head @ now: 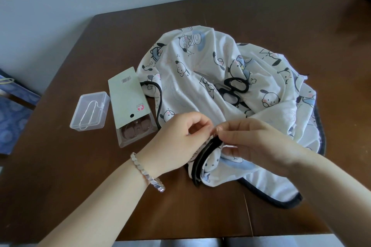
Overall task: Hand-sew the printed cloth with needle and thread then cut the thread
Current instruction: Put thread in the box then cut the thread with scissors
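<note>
**Both hands meet at the hem; the scissors wait farther out on the cloth**

Your left hand [180,136] and right hand [251,142] each close a fingertip grip on the dark hem [202,158] of the printed cloth [200,62], their tips almost touching at one spot on the near edge of the heap. From there the folded hem runs back toward you and slightly left. The needle and working thread are too small to make out. The scissors [234,88] lie on the cloth beyond the grip, a little to the right, so I judge your right hand the nearer one for the cut; only the black handles show plainly. Count: one cloth, one pair of scissors, one clear box [90,110] holding a white loop of thread, and one card packet [130,104] on the tabletop [100,186] to your left.
</note>
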